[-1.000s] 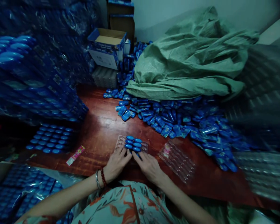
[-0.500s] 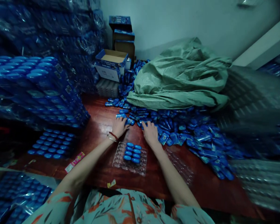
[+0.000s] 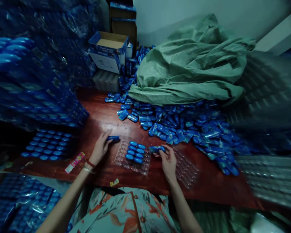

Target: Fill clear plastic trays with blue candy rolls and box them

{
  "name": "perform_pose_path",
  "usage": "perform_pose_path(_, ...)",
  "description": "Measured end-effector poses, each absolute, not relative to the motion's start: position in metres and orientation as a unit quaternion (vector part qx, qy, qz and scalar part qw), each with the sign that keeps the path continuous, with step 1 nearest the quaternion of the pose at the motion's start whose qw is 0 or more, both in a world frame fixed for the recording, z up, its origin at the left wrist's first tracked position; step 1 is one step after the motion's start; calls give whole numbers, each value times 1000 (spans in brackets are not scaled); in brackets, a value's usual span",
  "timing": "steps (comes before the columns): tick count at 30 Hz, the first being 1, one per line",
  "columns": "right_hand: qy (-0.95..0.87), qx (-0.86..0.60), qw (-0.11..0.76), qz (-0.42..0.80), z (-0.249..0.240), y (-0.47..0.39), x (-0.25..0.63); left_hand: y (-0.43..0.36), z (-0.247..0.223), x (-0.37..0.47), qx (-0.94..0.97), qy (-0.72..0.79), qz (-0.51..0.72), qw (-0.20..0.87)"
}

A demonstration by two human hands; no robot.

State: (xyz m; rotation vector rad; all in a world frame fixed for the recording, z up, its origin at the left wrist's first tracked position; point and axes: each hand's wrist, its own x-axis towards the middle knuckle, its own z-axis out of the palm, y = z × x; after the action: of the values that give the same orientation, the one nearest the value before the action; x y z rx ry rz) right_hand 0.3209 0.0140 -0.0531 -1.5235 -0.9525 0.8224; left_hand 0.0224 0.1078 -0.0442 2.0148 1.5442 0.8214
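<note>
On the dark red table lies a clear plastic tray [image 3: 121, 158] with rows of round hollows. Several blue capped bottles [image 3: 135, 152] stand in its middle, caps up. My left hand [image 3: 100, 148], left of the tray, pinches a small blue bottle [image 3: 113, 138] that points toward the tray. To the tray's right, my right hand [image 3: 168, 159] grips another blue bottle [image 3: 157, 149] between thumb and fingers. Both bottles are held sideways above the table. A heap of loose blue bottles [image 3: 165, 124] spreads beyond my hands.
A green cloth sack [image 3: 189, 71] lies over the heap. At left are stacked blue bottle packs [image 3: 43, 87] and a block of upright bottles [image 3: 47, 145]. An open carton [image 3: 106, 58] sits behind. Clear trays [image 3: 269, 178] are stacked at right; another tray [image 3: 184, 165] lies nearer.
Both hands have come back from the heap toward me, one to each side of the tray, each now with a blue bottle. The view has tilted down slightly.
</note>
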Motion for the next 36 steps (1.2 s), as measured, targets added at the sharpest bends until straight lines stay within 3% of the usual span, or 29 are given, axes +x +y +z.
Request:
perform_pose_path(4, -462, -623, 539, 327, -41, -21, 316, 51, -22, 3, 672, 596, 361, 253)
perform_pose_path(10, -659, -530, 457, 276, -30, -35, 295, 2, -13, 33, 785, 469, 331, 234)
perform_pose_path(19, -710, -482, 454, 240, -34, -44, 267, 29, -22, 22, 819, 433, 340, 160)
perform_pose_path(28, -823, -494, 260, 102, -39, -20, 259, 48, -20, 22, 911, 290, 242, 167)
perform_pose_path(36, -847, -461, 261, 36, -39, -16, 281, 42, -32, 40, 913, 268, 275, 137)
